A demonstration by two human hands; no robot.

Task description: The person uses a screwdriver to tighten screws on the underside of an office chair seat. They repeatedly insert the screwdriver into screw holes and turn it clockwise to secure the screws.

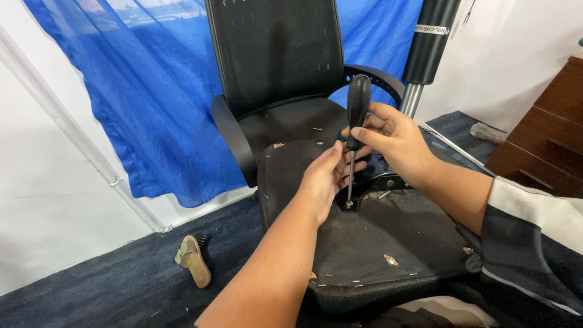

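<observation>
Head cam, looking down. My right hand [393, 141] is closed w/ fingers wrapped round the lower part of the black handle of a screwdriver [356, 121], which stands nearly upright. Shaft runs down to a screw [349, 203] in the black metal mounting plate [378, 184]; tip sits at the screw head. My left hand [323, 177] is partly closed, fingertips pinching/steadying the shaft approx. midway, just above the plate. The plate is fixed to the underside of an office-chair seat [370, 240], which lies upside down in front of me: black fabric cover, staples along the edge, a few small tears showing pale foam. Gas-lift cylinder [425, 51] rises from the plate area, black upper tube w/ chrome lower section, just beside the right hand. Behind: second office chair [279, 67], black mesh back, upright; the upturned seat rests against its front edge. A loose screw [317, 129] lies on that chair's seat pad. Blue mesh curtain [152, 91] hangs behind. On the dark carpet floor [91, 285], a sandal [194, 260] lies to the left, well apart from the work. Wooden drawer unit [546, 133] at far right.
</observation>
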